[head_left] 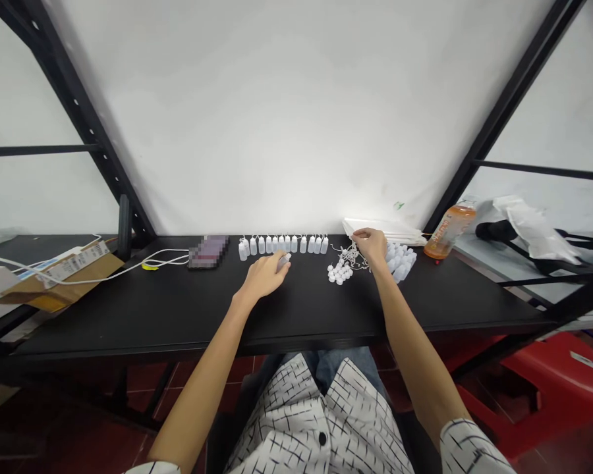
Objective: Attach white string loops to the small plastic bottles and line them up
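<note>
My left hand is closed around a small translucent plastic bottle, mostly hidden by the fingers. Behind it, along the back of the black table, stands a row of similar capped bottles. My right hand hovers over a loose pile of thin white stringy pieces, thumb and fingertips pinched together. Whatever lies between those fingertips is too small to make out. In front of the pile is a cluster of small white caps. Partly behind my right wrist, more small bottles are bunched together.
The black table backs onto a white wall. A phone and a white cable lie left, near a cardboard box. White flat packets and an orange drink bottle are at the right. A red stool stands below.
</note>
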Tool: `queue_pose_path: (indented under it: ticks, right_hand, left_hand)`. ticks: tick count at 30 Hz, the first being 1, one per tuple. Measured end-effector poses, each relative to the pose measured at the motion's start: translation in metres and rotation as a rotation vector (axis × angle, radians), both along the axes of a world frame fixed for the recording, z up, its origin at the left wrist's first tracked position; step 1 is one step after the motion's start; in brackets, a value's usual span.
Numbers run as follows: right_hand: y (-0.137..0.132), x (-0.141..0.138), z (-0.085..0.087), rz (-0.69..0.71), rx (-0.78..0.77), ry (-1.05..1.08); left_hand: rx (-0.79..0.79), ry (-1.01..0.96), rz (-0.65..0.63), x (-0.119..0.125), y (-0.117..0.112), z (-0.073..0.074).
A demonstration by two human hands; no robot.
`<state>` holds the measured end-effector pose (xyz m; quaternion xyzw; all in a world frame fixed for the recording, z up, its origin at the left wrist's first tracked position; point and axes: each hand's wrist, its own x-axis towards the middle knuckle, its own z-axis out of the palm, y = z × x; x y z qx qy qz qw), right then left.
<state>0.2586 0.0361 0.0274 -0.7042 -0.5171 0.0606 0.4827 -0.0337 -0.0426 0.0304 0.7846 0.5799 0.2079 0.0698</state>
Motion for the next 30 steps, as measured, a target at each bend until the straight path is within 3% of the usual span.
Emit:
queue_pose_path:
  ticks: [3,6,12,24,30]
  right_hand:
    - [0.004,0.001,-0.002,0.040,0.120,0.100]
    - [0.007,0.001,-0.003,0.121,0.205,0.337]
    - [0.004,-0.002,0.003,0.139,0.257,0.606]
    - [0.000,-0.003,0.006,0.085,0.208,0.768]
    - [-0.006,-0.010,0.013,0.178,0.229,0.796]
  left_hand:
    - [0.013,0.004,0.001,0.000,0.001,-0.001]
    - [0.006,0.011,-0.007,-0.001,0.003,-0.003]
    - [0.000,0.002,-0.027,-0.001,0.003,-0.004]
    - [-0.002,0.009,-0.034,0.000,0.002,-0.003]
    - [0.003,-0.023,-0.035,0.000,0.001,-0.001]
